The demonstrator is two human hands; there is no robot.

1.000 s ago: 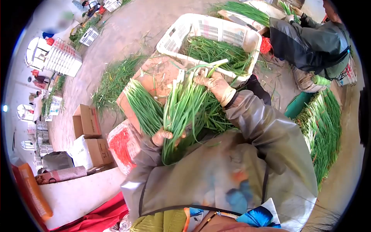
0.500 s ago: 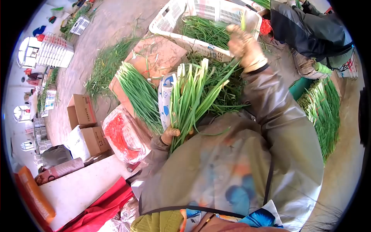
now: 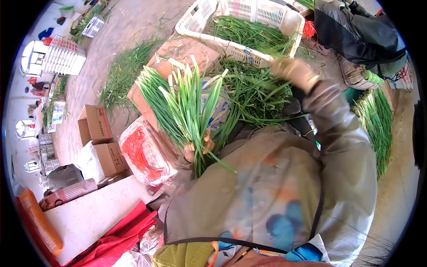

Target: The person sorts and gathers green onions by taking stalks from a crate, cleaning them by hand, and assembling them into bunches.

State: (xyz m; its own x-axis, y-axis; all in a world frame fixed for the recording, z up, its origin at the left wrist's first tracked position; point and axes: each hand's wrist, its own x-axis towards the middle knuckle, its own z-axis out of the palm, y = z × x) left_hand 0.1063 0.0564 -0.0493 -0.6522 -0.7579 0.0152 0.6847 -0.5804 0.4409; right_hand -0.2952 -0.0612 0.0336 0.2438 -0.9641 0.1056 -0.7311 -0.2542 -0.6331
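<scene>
My left hand is wrapped round the lower part of a loose bunch of Chinese chives, pale cut ends fanned upward. Behind it, a thicker sheaf of chives lies on a brown board. A patterned white-and-blue surface shows partly behind the held stalks. Out to the right, my right hand is smeared by motion near the front corner of a white plastic crate. A faint green blur is at its fingers; I cannot make out whether it holds anything.
Loose green leaves are heaped below the crate, with more on the floor. Red ties lie on a wrapped bundle at left, near cardboard boxes. Another person is at upper right, above stacked chives.
The bunch in my left hand has swung left and now overlaps the sheaf on the board. My right hand has come down and slightly right, away from over the crate.
</scene>
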